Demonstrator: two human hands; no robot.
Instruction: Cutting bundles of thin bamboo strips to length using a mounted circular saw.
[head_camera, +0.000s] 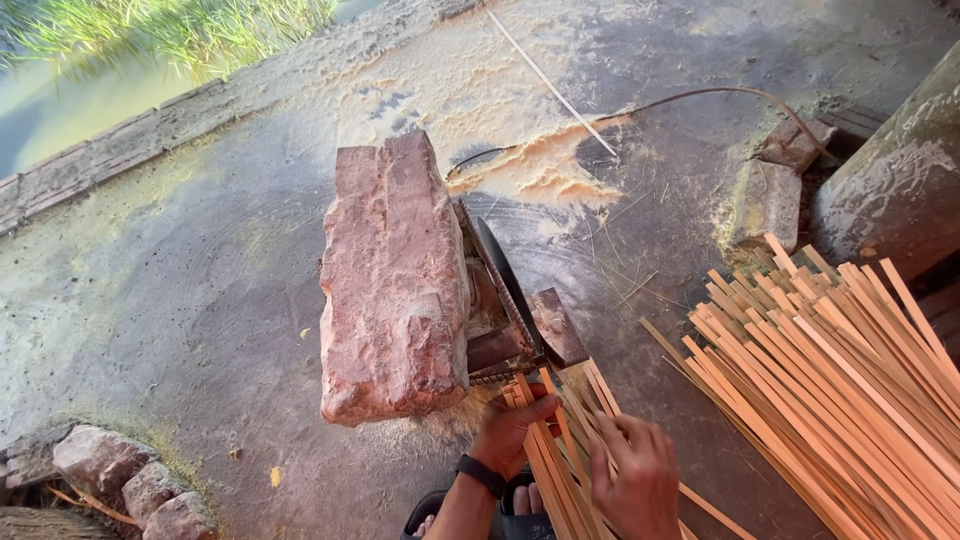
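Red stone block (395, 280) sits on cutter (500, 300). Strip bundle (555, 450) is gripped by closed left hand (510, 430) at the blade; right hand (635, 475), fingers half-curled, rests on it. Feeding step judged; steady alignment needed. Strip pile (840, 380) lies right.

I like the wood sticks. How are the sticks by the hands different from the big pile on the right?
The sticks by the hands are a small bundle, gripped by the left hand with the right hand above them. The big pile is far larger, fanned out, and untouched. Both are thin, pale orange wood strips lying on the concrete floor.
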